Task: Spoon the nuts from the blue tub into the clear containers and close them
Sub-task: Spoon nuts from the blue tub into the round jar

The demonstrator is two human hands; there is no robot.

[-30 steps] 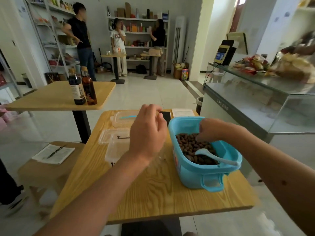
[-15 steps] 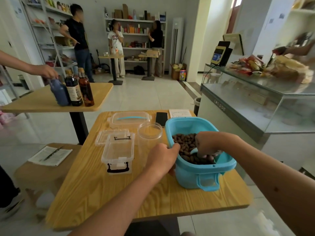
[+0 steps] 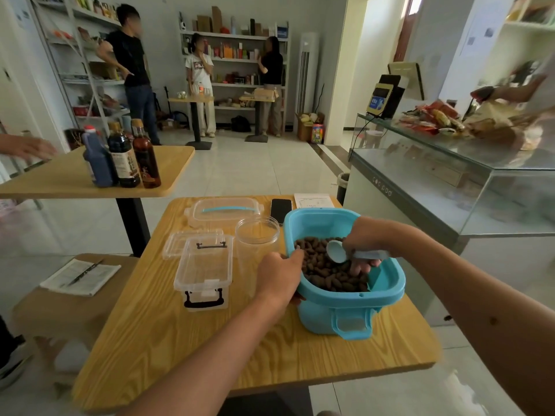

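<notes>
Right hand [image 3: 365, 243] inside the blue tub [image 3: 348, 307], fingers curled round the handle of a pale blue spoon [image 3: 338, 251] — bowl of the spoon turned up and toward the left, just above the nuts [image 3: 326, 273]. Fingertips down among the nuts at the right side of the tub. Left hand [image 3: 279, 276] gripping the tub's left rim, thumb hooked over the edge, remaining fingers hidden behind the wall. Tub on the right half of the wooden table [image 3: 186, 340], part-filled with dark brown nuts, a latch handle at its near side.

Just left of the tub, touching or nearly so, a round clear jar [image 3: 256, 238], upright, lid off, contents not visible. Left of the jar, a rectangular clear box [image 3: 204, 268] with black clips, lid on. Behind that box, a second flat clear lid or tray [image 3: 180, 243], partly covered by it. Toward the table's far edge — a clear lid with a blue handle [image 3: 223, 210], a dark phone [image 3: 281, 209] lying flat, and a white sheet of paper [image 3: 313, 201].

Beyond, to the left, a second wooden table [image 3: 60, 181] carrying three bottles [image 3: 123, 157] close together. To the right, a glass counter [image 3: 468, 187].
</notes>
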